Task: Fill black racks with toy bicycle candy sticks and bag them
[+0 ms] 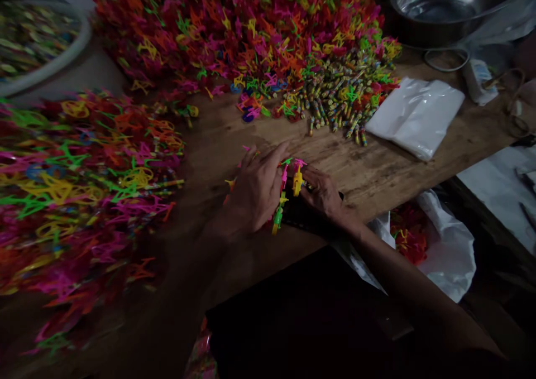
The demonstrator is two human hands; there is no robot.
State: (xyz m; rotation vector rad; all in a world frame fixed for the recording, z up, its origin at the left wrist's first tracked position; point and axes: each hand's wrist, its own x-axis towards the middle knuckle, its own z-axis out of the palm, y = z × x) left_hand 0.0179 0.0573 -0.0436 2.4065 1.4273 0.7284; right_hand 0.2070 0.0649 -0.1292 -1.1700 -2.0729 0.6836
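My left hand (256, 189) rests palm down on the wooden table (377, 172), covering a small bundle of bright plastic toy pieces (280, 211) in pink, yellow and green. My right hand (322, 192) comes in from the right and pinches the same bundle, its fingers at a yellow piece (297, 181). Both hands press the pieces together near the table's front edge. A little beyond them lies a cluster of small striped candy sticks (335, 102).
A big heap of coloured plastic pieces (243, 27) fills the far side, another heap (71, 189) lies at the left. A stack of clear plastic bags (414, 116) sits right, a metal basin (452, 5) behind it. A white bag with pieces (444, 250) hangs below the table edge.
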